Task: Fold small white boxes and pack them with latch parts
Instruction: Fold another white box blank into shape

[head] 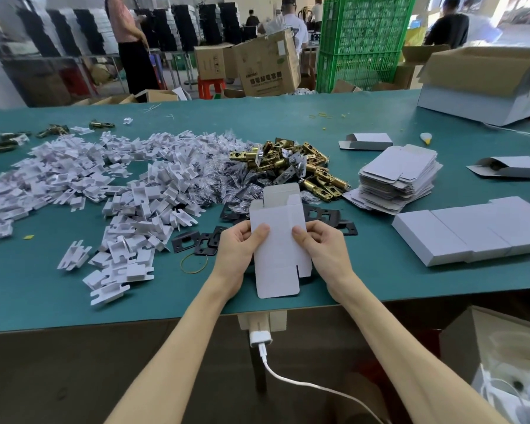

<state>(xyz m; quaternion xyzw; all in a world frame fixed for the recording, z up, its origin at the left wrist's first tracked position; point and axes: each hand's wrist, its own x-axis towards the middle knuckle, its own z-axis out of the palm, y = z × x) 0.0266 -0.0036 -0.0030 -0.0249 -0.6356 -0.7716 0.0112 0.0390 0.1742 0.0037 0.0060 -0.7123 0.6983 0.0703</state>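
Note:
A small white box blank (277,240) is held upright over the near edge of the green table (43,289), its flaps open at top and bottom. My left hand (239,246) grips its left edge with the thumb on the front face. My right hand (320,249) grips the right edge the same way. Behind it lies a pile of brass latch parts (297,163), black strike plates (202,240) and a wide heap of white card inserts (120,182). A stack of flat box blanks (401,172) sits to the right.
Finished white boxes (468,234) lie in a row at the right. Two open small boxes (366,141) (511,167) and a large white carton (484,84) sit farther back. A rubber band (194,264) lies near my left wrist. People and a green crate (361,41) stand beyond the table.

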